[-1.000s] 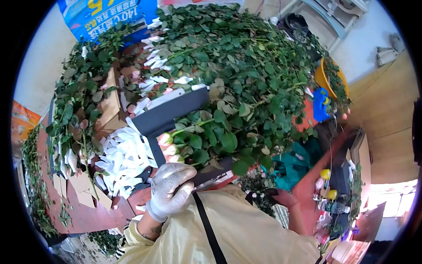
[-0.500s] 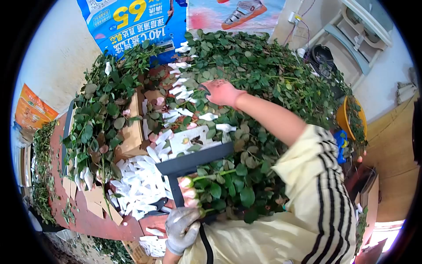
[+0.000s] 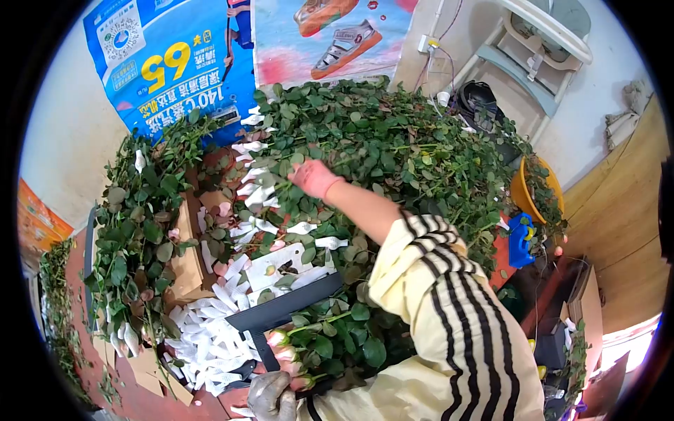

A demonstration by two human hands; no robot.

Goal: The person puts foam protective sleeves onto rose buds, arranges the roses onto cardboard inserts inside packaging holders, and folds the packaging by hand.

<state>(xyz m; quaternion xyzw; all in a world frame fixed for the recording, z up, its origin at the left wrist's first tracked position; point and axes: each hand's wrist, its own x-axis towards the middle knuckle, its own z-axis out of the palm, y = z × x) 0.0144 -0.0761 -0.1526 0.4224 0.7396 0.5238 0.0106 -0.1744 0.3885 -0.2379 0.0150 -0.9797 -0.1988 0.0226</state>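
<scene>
My right hand [image 3: 314, 178], in a pink glove, reaches over the far pile of leafy rose stems [image 3: 393, 133], near rose heads in white net sleeves [image 3: 260, 196]. Its fingers are curled down into the leaves, and what they grip is hidden. At the bottom edge, my left hand [image 3: 272, 396] wears a grey-white glove with its fingers folded in; whatever is inside them cannot be made out. Just above it lie pink-green roses [image 3: 288, 354] with bare heads, beside a dark bar-shaped frame [image 3: 284, 305].
Loose white net sleeves [image 3: 210, 344] are heaped left of the frame. More leafy roses [image 3: 133, 238] lie over cardboard [image 3: 184, 252] at left. A yellow basket [image 3: 537, 189] and a blue object [image 3: 520, 241] stand at right. Posters and a white high chair [image 3: 523, 63] are behind.
The view has tilted up and turned right, so the table sits lower and farther left. My right hand has shifted only slightly over the leaves; my left hand stays folded by the bare roses.
</scene>
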